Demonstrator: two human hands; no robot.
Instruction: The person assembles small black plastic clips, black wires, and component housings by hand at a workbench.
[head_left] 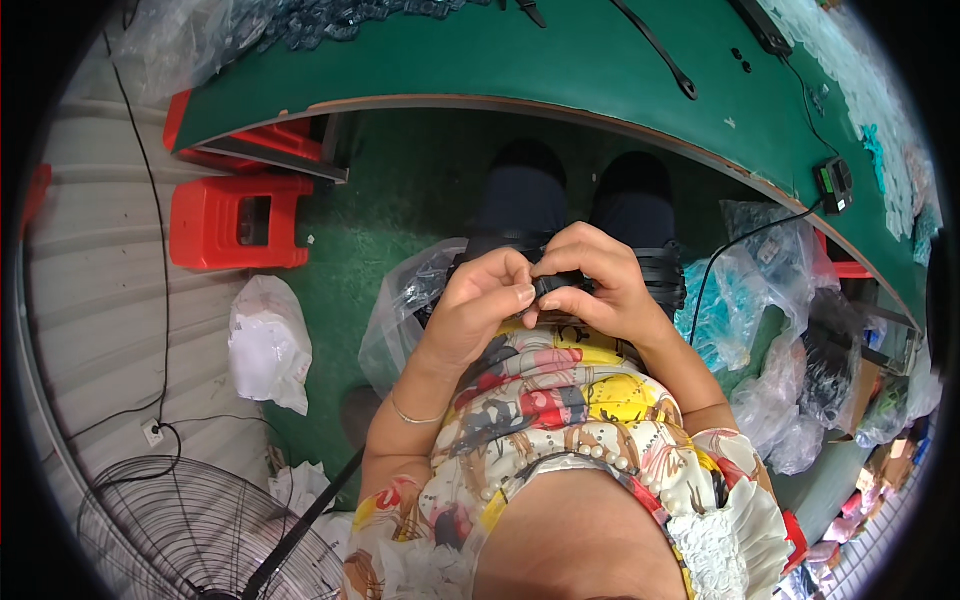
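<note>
One long green table (450, 60) stretches across the far side, above the person's dark-clad knees. At the near left stands a round black wire fan (200, 530), seen in part. Farther off on the left, a red stool (200, 225) is on the green floor, with a white plastic bag (268, 345) just on its near side. A clear plastic bag (395, 305) lies beside the lap on the left, and black bands (665, 275) rest over the thigh on the right. The left hand (480, 295) and right hand (600, 275) meet over the lap, each with thumb and index finger pinched together on a small black piece (548, 285). That piece sits between the fingertips, mostly covered, so its exact shape I cannot tell.
</note>
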